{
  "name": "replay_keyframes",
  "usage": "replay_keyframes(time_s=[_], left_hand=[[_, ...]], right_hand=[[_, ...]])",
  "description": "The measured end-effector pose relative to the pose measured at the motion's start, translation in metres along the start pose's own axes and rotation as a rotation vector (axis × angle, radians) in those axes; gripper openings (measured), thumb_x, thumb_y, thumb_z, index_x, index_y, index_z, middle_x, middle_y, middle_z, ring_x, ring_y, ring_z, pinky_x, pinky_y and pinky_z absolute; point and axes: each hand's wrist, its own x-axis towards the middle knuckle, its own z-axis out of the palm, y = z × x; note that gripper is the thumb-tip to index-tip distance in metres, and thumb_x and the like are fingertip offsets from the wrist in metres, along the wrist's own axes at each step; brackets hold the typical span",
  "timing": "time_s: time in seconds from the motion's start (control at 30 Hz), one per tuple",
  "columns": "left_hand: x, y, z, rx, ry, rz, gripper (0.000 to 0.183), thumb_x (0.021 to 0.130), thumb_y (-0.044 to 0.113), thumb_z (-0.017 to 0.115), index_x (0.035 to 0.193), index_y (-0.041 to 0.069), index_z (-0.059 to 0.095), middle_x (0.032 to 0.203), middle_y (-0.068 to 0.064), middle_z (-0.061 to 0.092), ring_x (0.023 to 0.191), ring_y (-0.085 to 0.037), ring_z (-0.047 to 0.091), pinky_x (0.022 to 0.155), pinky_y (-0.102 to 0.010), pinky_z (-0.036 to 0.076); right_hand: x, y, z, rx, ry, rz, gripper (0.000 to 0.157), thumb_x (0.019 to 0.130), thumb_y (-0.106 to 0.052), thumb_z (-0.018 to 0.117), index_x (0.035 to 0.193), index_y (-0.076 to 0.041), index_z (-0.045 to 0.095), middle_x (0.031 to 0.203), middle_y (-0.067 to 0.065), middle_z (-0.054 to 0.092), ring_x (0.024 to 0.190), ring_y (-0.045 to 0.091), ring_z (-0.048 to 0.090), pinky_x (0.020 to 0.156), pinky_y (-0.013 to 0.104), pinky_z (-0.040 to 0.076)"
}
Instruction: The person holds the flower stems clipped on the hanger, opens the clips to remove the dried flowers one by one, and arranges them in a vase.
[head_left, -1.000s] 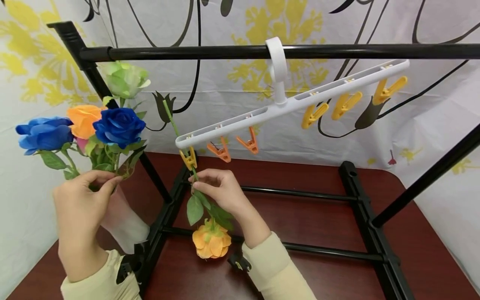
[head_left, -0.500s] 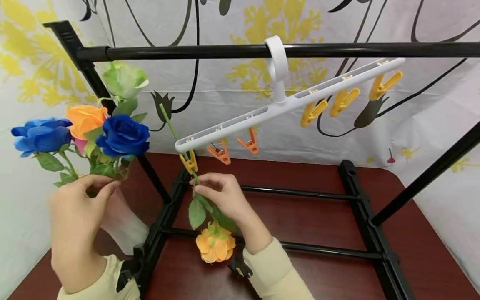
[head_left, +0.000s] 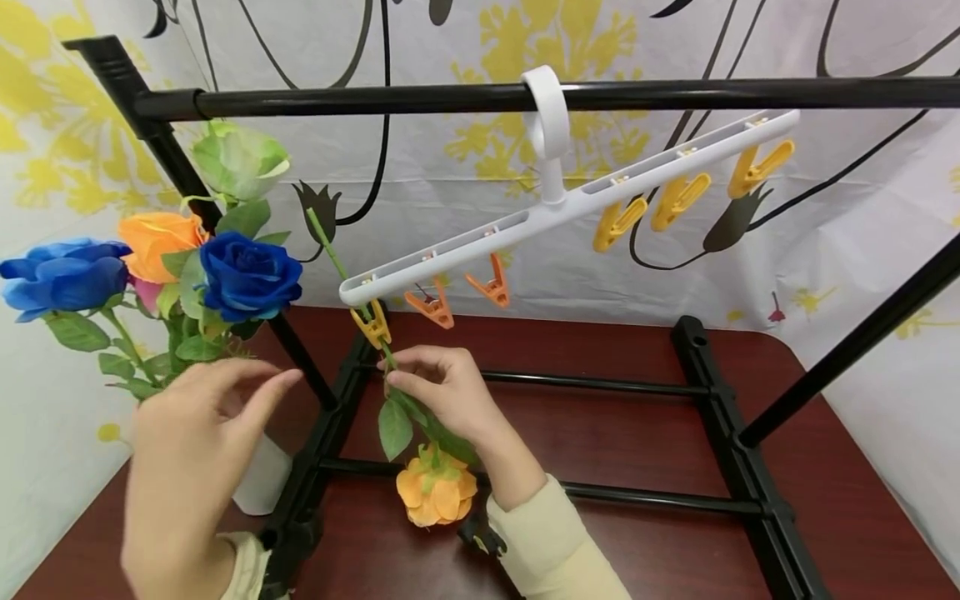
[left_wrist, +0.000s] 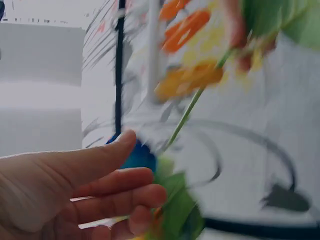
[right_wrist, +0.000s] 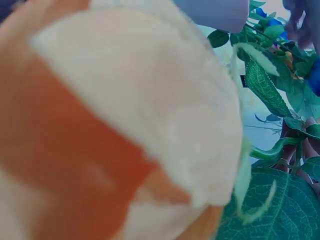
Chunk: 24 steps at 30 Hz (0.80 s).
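My right hand (head_left: 446,387) pinches the green stem of a yellow-orange artificial flower (head_left: 437,492), whose head hangs downward. That stem passes through a yellow clip (head_left: 372,325) at the low left end of a white clip hanger (head_left: 480,243); its bare end sticks up beyond the bar. Petals of this flower (right_wrist: 165,95) fill much of the right wrist view. My left hand (head_left: 183,475) holds nothing, its fingers loosely bent and thumb apart from them in the left wrist view. It is just in front of a vase (head_left: 264,482) of blue (head_left: 251,277), orange and pale green roses.
A black rack's top rail (head_left: 337,102) carries the tilted hanger. Other orange clips (head_left: 431,304) and several yellow clips (head_left: 678,202) hang from the bar. The rack's base (head_left: 660,500) stands on a dark red table (head_left: 600,550), with a patterned cloth behind.
My left hand has left the bouquet and moved right and slightly down, its fingers parting from the stems. The right hand stays almost still on the flower's stem.
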Motion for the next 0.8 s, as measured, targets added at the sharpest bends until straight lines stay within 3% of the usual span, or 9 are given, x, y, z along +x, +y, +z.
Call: replay_keyframes(time_s=[0.1, 0.17, 0.23, 0.47, 0.63, 0.8], left_hand=[[0.004, 0.011, 0.02, -0.087, 0.026, 0.089, 0.015, 0.078, 0.014, 0.085, 0.088, 0.006, 0.076, 0.077, -0.009, 0.072, 0.065, -0.016, 0.056, 0.06, -0.02, 0.039], [0.007, 0.018, 0.033, -0.139, 0.064, 0.132, 0.017, 0.077, 0.012, 0.085, 0.09, 0.005, 0.076, 0.08, -0.01, 0.073, 0.07, -0.02, 0.059, 0.062, -0.022, 0.04], [0.009, 0.024, 0.044, -0.168, 0.095, 0.131, 0.017, 0.078, 0.015, 0.085, 0.09, 0.006, 0.076, 0.082, -0.009, 0.073, 0.071, -0.02, 0.058, 0.061, -0.022, 0.038], [0.017, 0.025, 0.07, -0.151, 0.156, 0.071, 0.029, 0.076, 0.028, 0.087, 0.085, 0.003, 0.075, 0.077, -0.011, 0.073, 0.07, -0.027, 0.066, 0.059, -0.041, 0.048], [0.023, 0.025, 0.082, -0.072, 0.173, 0.079, 0.038, 0.077, 0.036, 0.086, 0.077, 0.001, 0.071, 0.063, -0.012, 0.067, 0.045, -0.021, 0.048, 0.043, -0.032, 0.033], [0.029, 0.03, 0.087, -0.066, 0.191, 0.052, 0.043, 0.083, 0.036, 0.081, 0.061, 0.004, 0.061, 0.048, -0.008, 0.051, 0.04, -0.015, 0.031, 0.042, -0.029, 0.021]], right_hand=[[-0.001, -0.001, -0.002, -0.031, 0.006, -0.018, 0.021, 0.095, -0.006, 0.065, 0.113, 0.003, 0.072, 0.105, 0.023, 0.073, 0.066, 0.004, 0.056, 0.059, 0.021, 0.043], [-0.001, -0.001, -0.004, -0.045, 0.011, -0.029, 0.021, 0.095, -0.006, 0.066, 0.112, 0.003, 0.072, 0.102, 0.023, 0.073, 0.064, 0.005, 0.055, 0.058, 0.022, 0.042], [-0.002, -0.001, -0.005, -0.057, 0.016, -0.037, 0.02, 0.094, -0.006, 0.066, 0.111, 0.003, 0.073, 0.097, 0.023, 0.073, 0.063, 0.005, 0.055, 0.058, 0.023, 0.043], [-0.003, 0.0, -0.005, -0.058, 0.03, -0.054, 0.02, 0.093, -0.003, 0.066, 0.11, 0.006, 0.072, 0.092, 0.026, 0.071, 0.061, 0.002, 0.053, 0.057, 0.021, 0.042], [-0.002, 0.002, -0.003, -0.074, 0.037, -0.06, 0.02, 0.092, -0.003, 0.067, 0.109, 0.006, 0.072, 0.09, 0.027, 0.071, 0.06, 0.001, 0.053, 0.057, 0.021, 0.044], [0.0, 0.003, -0.003, -0.091, 0.064, -0.059, 0.017, 0.092, -0.005, 0.067, 0.106, 0.004, 0.073, 0.089, 0.026, 0.072, 0.061, 0.002, 0.055, 0.057, 0.022, 0.047]])
